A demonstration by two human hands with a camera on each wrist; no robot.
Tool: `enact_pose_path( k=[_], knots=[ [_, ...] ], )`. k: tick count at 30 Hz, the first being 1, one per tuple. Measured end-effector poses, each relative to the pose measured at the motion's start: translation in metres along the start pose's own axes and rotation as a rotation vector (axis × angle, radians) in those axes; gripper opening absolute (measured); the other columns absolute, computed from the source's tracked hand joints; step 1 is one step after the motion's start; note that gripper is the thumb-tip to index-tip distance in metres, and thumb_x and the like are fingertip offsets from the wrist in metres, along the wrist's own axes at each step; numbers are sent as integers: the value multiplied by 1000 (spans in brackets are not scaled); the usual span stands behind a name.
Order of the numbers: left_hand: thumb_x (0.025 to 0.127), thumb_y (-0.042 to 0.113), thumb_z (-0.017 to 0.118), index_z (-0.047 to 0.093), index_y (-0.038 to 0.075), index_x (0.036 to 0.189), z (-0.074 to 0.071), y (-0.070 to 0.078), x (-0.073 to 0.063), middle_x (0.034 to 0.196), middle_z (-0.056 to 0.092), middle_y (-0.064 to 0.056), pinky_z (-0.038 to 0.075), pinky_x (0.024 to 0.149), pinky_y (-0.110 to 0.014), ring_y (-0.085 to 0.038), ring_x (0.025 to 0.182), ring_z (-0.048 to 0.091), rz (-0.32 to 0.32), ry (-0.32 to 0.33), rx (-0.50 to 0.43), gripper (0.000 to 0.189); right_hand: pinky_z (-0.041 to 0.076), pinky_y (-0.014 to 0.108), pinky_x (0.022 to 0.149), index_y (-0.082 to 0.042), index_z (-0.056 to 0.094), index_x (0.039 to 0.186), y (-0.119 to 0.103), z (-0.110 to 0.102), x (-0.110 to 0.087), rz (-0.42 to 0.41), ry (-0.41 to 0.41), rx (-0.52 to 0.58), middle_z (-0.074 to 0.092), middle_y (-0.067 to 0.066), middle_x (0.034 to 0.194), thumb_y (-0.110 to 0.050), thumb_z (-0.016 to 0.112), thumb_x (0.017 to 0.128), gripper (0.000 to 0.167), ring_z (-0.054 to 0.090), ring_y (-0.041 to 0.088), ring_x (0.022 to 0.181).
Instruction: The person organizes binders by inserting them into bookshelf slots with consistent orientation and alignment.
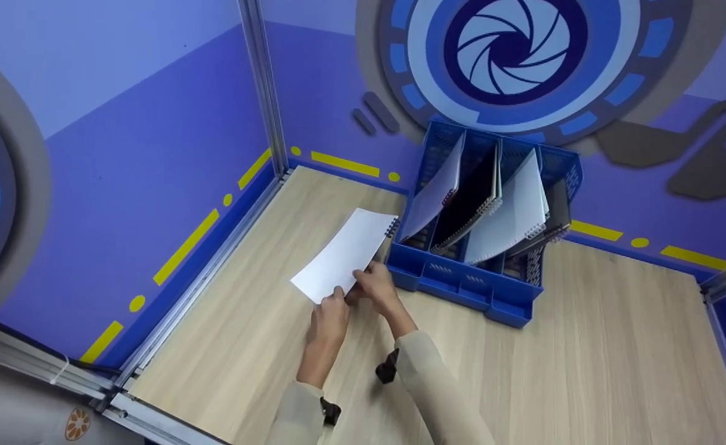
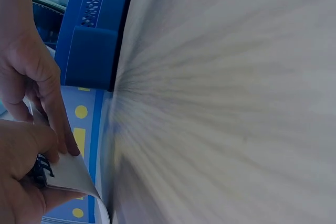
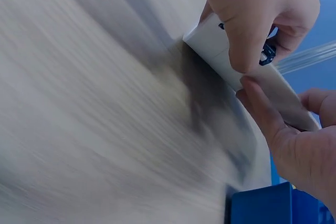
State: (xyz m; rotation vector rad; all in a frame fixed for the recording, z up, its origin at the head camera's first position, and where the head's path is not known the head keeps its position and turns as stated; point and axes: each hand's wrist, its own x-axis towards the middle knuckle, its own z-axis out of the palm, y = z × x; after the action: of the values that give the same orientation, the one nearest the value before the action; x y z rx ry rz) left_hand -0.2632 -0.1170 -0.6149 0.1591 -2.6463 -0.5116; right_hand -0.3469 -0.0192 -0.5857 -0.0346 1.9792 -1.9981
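Both hands hold a white spiral notebook (image 1: 344,253) above the table, left of the blue basket. Its black coils (image 1: 392,227) show at the far right corner. At the near edge, my left hand (image 1: 330,318) pinches the notebook, thumb on top; in the left wrist view more black coils (image 2: 41,170) show beside its fingers. My right hand (image 1: 376,288) grips the right edge close by, its thumb on the white face. Seen from the right wrist, the fingers of both hands nearly meet at the notebook's edge (image 3: 215,51).
The blue basket (image 1: 449,290) with dividers stands against the back wall. Several spiral notebooks lean in its slots, among them a lilac one (image 1: 434,188), a black one (image 1: 471,201) and a pale one (image 1: 511,213). Metal rails edge the wooden table (image 1: 616,346).
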Motion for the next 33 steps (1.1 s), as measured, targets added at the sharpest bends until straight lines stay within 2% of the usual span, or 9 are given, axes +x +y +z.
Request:
enact_pose_path(
  k=[6,9,11,14,20,24,28,30,33],
  knots=[
    [87,2,74,60,-1,87,-4,3,2,72,68,-18,51,46,-39,-31,61,69,1,-4,-42,14,60,48,76,15,56,122,-6,-2,0,-2,19,-25,67,30,107,5,49,96,29,71,30,85],
    [86,5,78,62,-1,90,-7,4,4,78,70,-18,54,51,-40,-33,67,71,-2,-15,-56,18,60,47,77,16,52,127,-9,-5,-1,2,-2,-3,65,34,112,5,47,98,32,72,36,92],
    [84,4,78,62,-1,92,-7,5,5,80,70,-17,54,52,-40,-33,69,71,-4,-8,-73,18,59,48,79,19,49,129,-15,-8,-5,-7,-23,13,62,39,117,5,46,99,33,69,44,99],
    [82,2,79,64,-1,95,-7,6,6,85,70,-16,55,54,-40,-34,73,72,-7,21,-115,20,59,47,79,19,48,130,-20,-9,-7,-31,-24,22,59,40,120,5,45,100,34,66,48,105],
    [80,-1,81,64,0,105,-7,7,8,103,70,-16,58,68,-44,-35,90,72,-23,56,-221,30,60,41,75,17,53,125,-26,-7,-8,-74,54,-16,63,35,115,4,47,101,28,70,40,99],
    [79,-2,83,63,-2,115,-7,4,8,118,67,-21,57,79,-46,-38,104,69,-22,70,-286,41,61,36,70,15,59,116,-31,-6,-10,-123,122,-98,67,29,105,3,50,101,21,72,34,91],
    [79,0,84,59,-5,128,-8,0,8,132,61,-26,55,89,-49,-43,116,64,-75,43,-335,56,57,29,60,8,62,99,-38,-8,-12,-191,206,-237,66,17,88,-1,56,100,11,68,21,75],
    [80,1,84,55,-5,135,-9,-1,8,137,58,-26,53,94,-49,-43,121,61,-129,-6,-360,63,51,27,56,5,62,95,-42,-10,-13,-230,232,-288,63,11,81,-3,57,100,10,62,16,67],
    [82,4,83,50,-2,144,-10,-4,9,142,55,-24,51,97,-50,-42,125,58,-221,-86,-387,70,44,25,53,1,63,95,-49,-15,-16,-267,260,-307,59,5,75,-5,58,100,9,56,13,61]
  ],
)
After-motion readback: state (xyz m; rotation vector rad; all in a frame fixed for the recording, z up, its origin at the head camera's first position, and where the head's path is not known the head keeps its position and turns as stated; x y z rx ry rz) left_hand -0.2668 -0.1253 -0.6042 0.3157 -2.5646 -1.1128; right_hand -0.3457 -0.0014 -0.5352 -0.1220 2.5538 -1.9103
